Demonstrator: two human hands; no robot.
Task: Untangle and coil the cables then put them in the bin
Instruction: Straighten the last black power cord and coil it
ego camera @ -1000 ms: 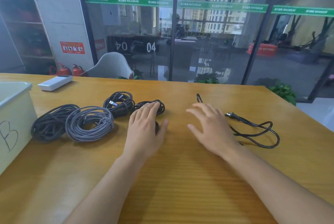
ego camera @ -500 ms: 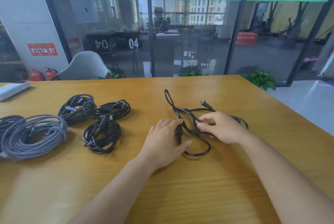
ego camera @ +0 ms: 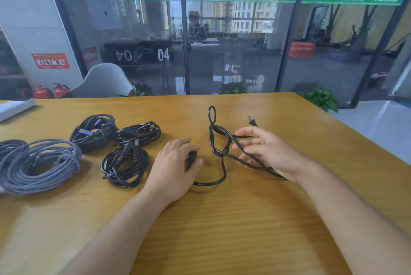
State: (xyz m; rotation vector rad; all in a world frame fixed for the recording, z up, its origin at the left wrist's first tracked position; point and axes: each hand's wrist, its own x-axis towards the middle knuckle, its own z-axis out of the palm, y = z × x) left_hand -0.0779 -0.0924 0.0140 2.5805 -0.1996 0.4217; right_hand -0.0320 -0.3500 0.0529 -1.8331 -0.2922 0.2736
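The black cord (ego camera: 219,148) lies twisted on the tabletop (ego camera: 244,219). Its connector is pinched by the left hand (ego camera: 175,168); strands are draped over the right hand (ego camera: 266,152), fingers spread. If pulled, the twist may be tightened.

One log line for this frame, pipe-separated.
phase: untangling | left hand: grips connector | right hand: fingers through loose black cable | coiled cables: on table
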